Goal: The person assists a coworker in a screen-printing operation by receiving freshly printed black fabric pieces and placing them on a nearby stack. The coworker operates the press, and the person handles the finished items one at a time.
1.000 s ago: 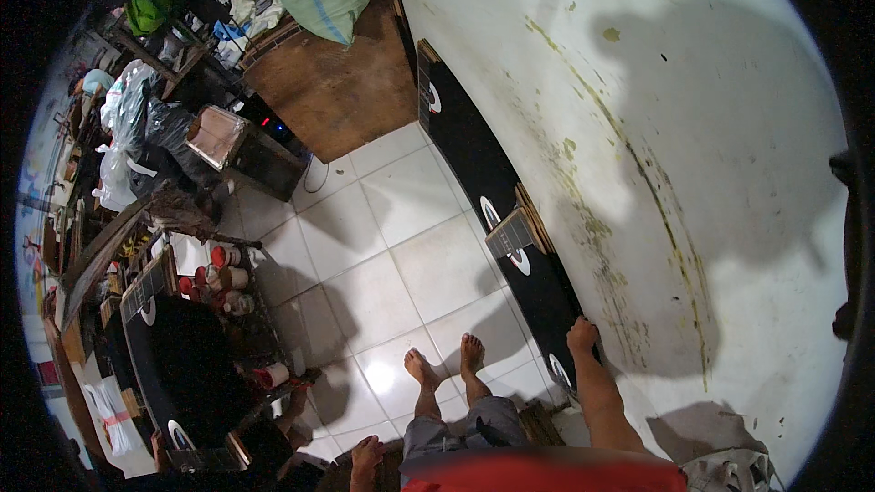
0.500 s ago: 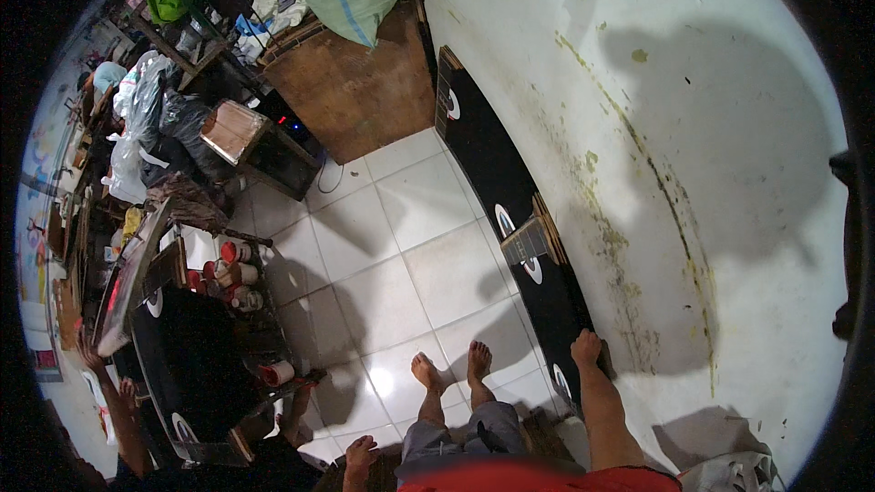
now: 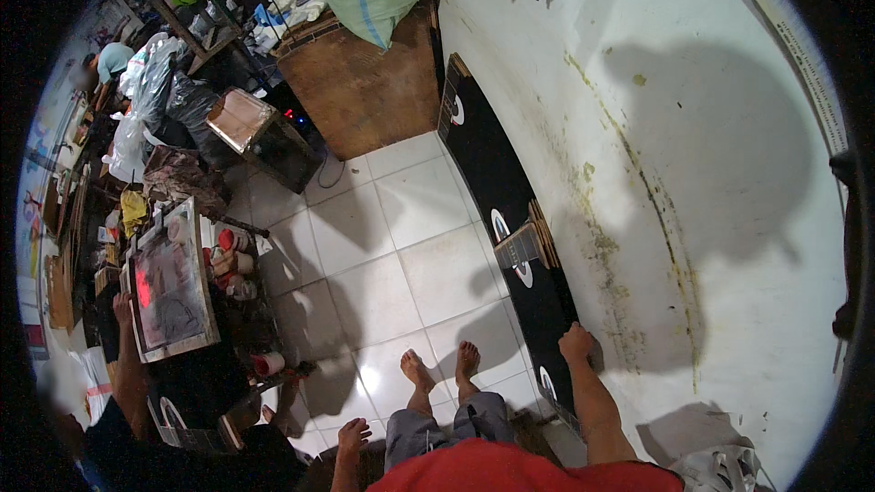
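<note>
Right hand (image 3: 576, 343) has its grip closed over the top edge of the long black panel (image 3: 497, 187) leaning on the wall (image 3: 693, 128); left hand (image 3: 354, 435) hangs open, well apart from it.

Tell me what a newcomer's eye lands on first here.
First the long black board with white round marks, leaning along the stained white wall on the right; the right hand rests on its near end. Next, bare feet on the white tile floor at bottom centre. At left, another person's hand holds a framed screen over a cluttered table.
</note>
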Demonstrator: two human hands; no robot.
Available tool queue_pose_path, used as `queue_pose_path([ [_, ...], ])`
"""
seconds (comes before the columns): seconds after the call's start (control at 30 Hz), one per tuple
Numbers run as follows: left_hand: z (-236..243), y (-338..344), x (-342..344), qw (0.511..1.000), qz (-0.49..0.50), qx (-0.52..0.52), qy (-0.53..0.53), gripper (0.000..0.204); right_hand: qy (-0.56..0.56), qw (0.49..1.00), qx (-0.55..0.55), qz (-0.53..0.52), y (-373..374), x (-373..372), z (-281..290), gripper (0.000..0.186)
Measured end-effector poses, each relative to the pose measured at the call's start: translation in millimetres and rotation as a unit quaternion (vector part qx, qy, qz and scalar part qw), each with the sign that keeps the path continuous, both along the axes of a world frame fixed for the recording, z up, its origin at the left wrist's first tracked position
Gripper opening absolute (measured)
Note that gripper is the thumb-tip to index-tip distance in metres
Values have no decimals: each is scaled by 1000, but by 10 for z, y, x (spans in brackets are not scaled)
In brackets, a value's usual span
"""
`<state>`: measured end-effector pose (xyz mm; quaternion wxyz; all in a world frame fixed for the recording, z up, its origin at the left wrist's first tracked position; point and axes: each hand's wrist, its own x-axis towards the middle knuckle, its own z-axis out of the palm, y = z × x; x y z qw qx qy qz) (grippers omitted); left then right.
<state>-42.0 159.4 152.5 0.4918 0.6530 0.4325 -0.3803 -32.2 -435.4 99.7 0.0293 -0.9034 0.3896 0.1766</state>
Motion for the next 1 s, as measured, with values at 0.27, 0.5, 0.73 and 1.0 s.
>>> queue_pose_path([
  [0.27,-6,-115,-183,996,79,-38,-19,48,-12,996,47,78,421,-117,4,25],
  [0.5,-175,143,-720,996,-26,-17,-78,40,113,990,73,46,330,-354,-323,49],
  [0.73,-159,334,-858,994,-104,32,-4,33,85,993,65,-44,-85,-382,-401,70],
  [1.0,162,-109,-330,998,61,-1,-31,50,125,984,120,-38,-28,-288,-180,64],
])
